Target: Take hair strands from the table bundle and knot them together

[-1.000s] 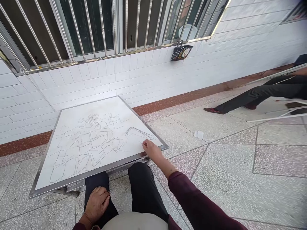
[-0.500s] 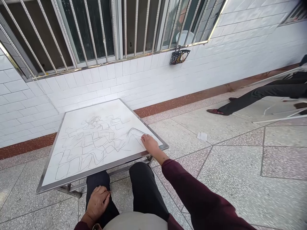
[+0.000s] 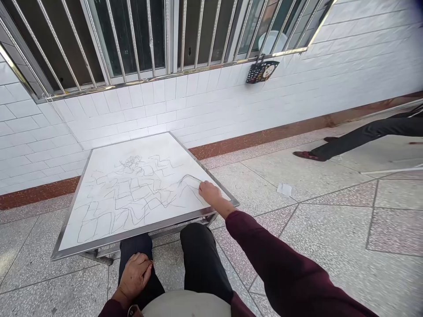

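A white tabletop (image 3: 115,229) in a metal frame stands before my knees, covered with thin dark lines (image 3: 139,189) in a patchwork of crooked boxes and zigzags. My right hand (image 3: 211,194) rests on the board near its right corner, its fingers curled together at the end of a darker curved line (image 3: 189,176). Whatever those fingers pinch is hidden. On my left thigh lies my left hand (image 3: 136,274), fingers bent inward and closed; their inner side is out of sight.
Behind the table runs a white tiled wall (image 3: 139,116) with a barred window (image 3: 148,39). A dotted bag (image 3: 261,71) hangs from the sill. At right, another person's leg (image 3: 360,136) stretches across the floor; a white paper scrap (image 3: 284,189) lies nearby.
The view has turned slightly, so the table and bag sit farther right. My right hand stays near the same corner, its fingers now bent a little more closely. My left hand has not moved.
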Tool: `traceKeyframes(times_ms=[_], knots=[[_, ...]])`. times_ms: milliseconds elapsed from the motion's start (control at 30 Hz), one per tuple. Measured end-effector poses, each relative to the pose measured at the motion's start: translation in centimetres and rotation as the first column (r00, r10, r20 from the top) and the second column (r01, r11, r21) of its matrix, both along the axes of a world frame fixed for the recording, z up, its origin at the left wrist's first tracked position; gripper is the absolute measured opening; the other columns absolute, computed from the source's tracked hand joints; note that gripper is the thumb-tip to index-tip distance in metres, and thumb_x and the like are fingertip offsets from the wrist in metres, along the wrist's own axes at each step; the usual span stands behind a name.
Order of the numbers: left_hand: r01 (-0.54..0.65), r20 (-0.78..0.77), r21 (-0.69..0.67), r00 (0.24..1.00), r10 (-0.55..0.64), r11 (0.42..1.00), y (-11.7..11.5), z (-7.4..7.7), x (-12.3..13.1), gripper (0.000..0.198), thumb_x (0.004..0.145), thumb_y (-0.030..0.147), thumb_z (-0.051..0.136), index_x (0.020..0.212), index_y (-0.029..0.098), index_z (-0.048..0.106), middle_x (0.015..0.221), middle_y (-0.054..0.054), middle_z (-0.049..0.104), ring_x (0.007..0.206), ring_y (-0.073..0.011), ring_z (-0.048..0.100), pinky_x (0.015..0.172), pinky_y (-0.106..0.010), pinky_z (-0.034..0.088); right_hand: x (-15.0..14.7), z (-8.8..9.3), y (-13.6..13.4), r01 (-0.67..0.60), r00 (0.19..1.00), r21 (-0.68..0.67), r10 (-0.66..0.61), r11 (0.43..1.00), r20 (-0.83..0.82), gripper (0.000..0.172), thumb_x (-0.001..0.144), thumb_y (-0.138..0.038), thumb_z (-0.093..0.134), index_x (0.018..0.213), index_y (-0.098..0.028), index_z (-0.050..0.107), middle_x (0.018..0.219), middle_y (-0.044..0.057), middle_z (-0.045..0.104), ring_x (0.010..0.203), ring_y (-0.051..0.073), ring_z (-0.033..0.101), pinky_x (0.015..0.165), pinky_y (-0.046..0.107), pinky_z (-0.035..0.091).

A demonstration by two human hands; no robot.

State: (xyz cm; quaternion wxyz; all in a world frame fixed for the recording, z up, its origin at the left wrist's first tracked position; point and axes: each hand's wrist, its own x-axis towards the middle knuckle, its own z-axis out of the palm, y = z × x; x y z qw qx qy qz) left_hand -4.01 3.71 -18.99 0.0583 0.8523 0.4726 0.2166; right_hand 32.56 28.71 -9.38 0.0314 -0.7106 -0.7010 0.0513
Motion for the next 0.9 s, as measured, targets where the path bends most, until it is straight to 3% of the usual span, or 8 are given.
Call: traceKeyframes(times_ms=[133, 267, 433, 667, 733, 800, 833, 900], knots=[[0.004, 0.000, 0.001, 1.000, -0.004, 1.000, 0.0, 0.0, 0.1, 0.025, 0.093, 0.015, 0.044, 0.091, 0.020, 0.068, 0.083, -0.005, 0.064, 0.077, -0.0193, 0.059, 0.072, -0.034, 0.045, 0.4, 0.1, -0.3, -0.003, 1.000, -0.009, 0.003, 1.000, -0.002, 0.019, 0.097, -0.024, 0.050, 0.109, -0.013, 0.059, 0.116, 0.013, 0.058, 0.108, 0.023, 0.055, 0.088, 0.036, 0.045], [-0.005, -0.009, 0.001, 1.000, 0.005, 1.000, 0.0, 0.0, 0.2, 0.026, 0.093, 0.016, 0.043, 0.088, 0.020, 0.068, 0.082, -0.006, 0.064, 0.077, -0.0189, 0.058, 0.072, -0.034, 0.045, 0.7, 0.4, 0.3, 0.013, 1.000, -0.061, -0.013, 0.998, -0.002, 0.031, 0.094, -0.035, 0.058, 0.118, -0.015, 0.059, 0.120, 0.008, 0.060, 0.104, 0.022, 0.060, 0.088, 0.043, 0.051], [-0.010, -0.016, 0.015, 1.000, 0.010, 1.000, 0.1, 0.2, 0.2, 0.026, 0.093, 0.015, 0.043, 0.089, 0.019, 0.069, 0.082, -0.006, 0.064, 0.077, -0.0186, 0.059, 0.072, -0.034, 0.045, 0.3, 1.2, 0.4, 0.007, 1.000, -0.117, -0.010, 0.993, -0.019, 0.034, 0.094, -0.034, 0.059, 0.121, -0.015, 0.058, 0.122, 0.009, 0.060, 0.104, 0.022, 0.062, 0.088, 0.043, 0.053], [0.024, 0.031, -0.019, 0.999, -0.023, 1.000, -0.5, 1.0, 0.8, 0.024, 0.093, 0.019, 0.048, 0.094, 0.021, 0.071, 0.082, -0.006, 0.065, 0.077, -0.0198, 0.060, 0.072, -0.035, 0.048, 0.4, 3.8, -3.1, 0.014, 0.988, -0.045, -0.020, 0.999, -0.150, 0.014, 0.093, -0.019, 0.049, 0.101, -0.013, 0.060, 0.100, 0.011, 0.066, 0.091, 0.022, 0.063, 0.075, 0.032, 0.046], [0.024, 0.148, -0.073, 0.989, -0.013, 0.997, -0.4, 2.4, 1.3, 0.025, 0.094, 0.022, 0.047, 0.100, 0.022, 0.071, 0.087, -0.007, 0.068, 0.081, -0.0198, 0.062, 0.075, -0.034, 0.050, 0.1, 5.0, -5.2, -0.012, 0.978, -0.004, 0.011, 1.000, -0.208, 0.013, 0.092, -0.017, 0.046, 0.098, -0.015, 0.057, 0.092, 0.009, 0.067, 0.082, 0.020, 0.062, 0.066, 0.029, 0.041], [-0.017, 0.328, -0.164, 0.942, 0.071, 0.986, 0.1, 5.0, 1.7, 0.026, 0.096, 0.026, 0.046, 0.110, 0.024, 0.069, 0.097, -0.008, 0.070, 0.090, -0.0199, 0.064, 0.081, -0.034, 0.051, -0.7, 6.3, -7.8, -0.064, 0.962, 0.039, 0.072, 0.997, -0.265, 0.009, 0.090, -0.019, 0.047, 0.095, -0.019, 0.055, 0.087, 0.005, 0.066, 0.075, 0.017, 0.060, 0.062, 0.026, 0.038], [-0.059, 0.424, -0.221, 0.893, 0.150, 0.974, 0.5, 6.8, 1.9, 0.027, 0.096, 0.030, 0.047, 0.114, 0.024, 0.067, 0.102, -0.008, 0.070, 0.094, -0.0205, 0.064, 0.085, -0.035, 0.051, -1.2, 6.9, -9.4, -0.095, 0.950, 0.061, 0.109, 0.994, -0.292, 0.007, 0.089, -0.021, 0.047, 0.093, -0.020, 0.053, 0.085, 0.003, 0.066, 0.072, 0.016, 0.059, 0.062, 0.025, 0.037], [-0.131, 0.610, -0.361, 0.716, 0.340, 0.923, 1.4, 11.1, 2.2, 0.035, 0.095, 0.038, 0.049, 0.125, 0.022, 0.059, 0.108, -0.010, 0.069, 0.095, -0.0205, 0.066, 0.086, -0.036, 0.052, -2.5, 8.0, -12.7, -0.158, 0.921, 0.095, 0.182, 0.983, -0.346, 0.002, 0.087, -0.023, 0.048, 0.087, -0.022, 0.050, 0.078, 0.000, 0.064, 0.066, 0.014, 0.057, 0.060, 0.024, 0.037]])
